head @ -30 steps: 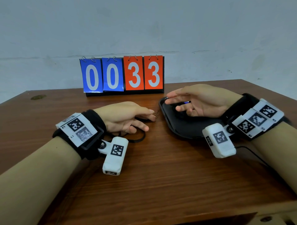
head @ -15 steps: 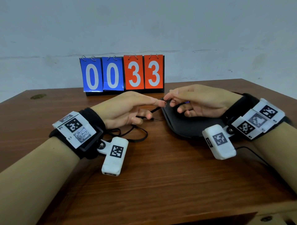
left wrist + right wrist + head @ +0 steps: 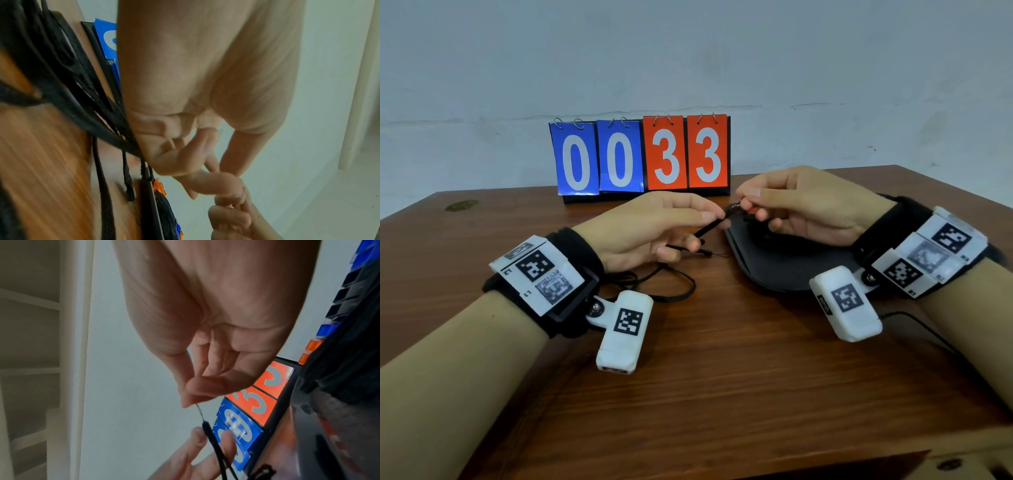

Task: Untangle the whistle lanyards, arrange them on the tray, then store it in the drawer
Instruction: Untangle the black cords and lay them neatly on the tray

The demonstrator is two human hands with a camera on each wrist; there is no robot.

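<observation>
Hands meet over a wooden surface in the head view. The left hand pinches a black lanyard between thumb and forefinger. The right hand pinches a small metal ring with something red below it, probably a whistle, at the lanyard's end. Both hover just above the near-left rim of a black tray. More cord loops loose on the surface under the left wrist. A scoreboard reading 0033 stands behind. No drawer is clearly visible.

Left wrist view: several cords hang in a bundle beside the left palm, crossing one another, so the tangle looks unresolved. The left fingers are curled in, touching the right fingers; what they pinch is hidden.

Right wrist view: the right thumb and fingers are pressed together on a thin thread that runs down into the thicker lanyard, held lower by the left fingers.

Judged from this, untangling is in hand and early. Nothing can be seen laid out on the tray's visible part. Arranging and storing remain.
</observation>
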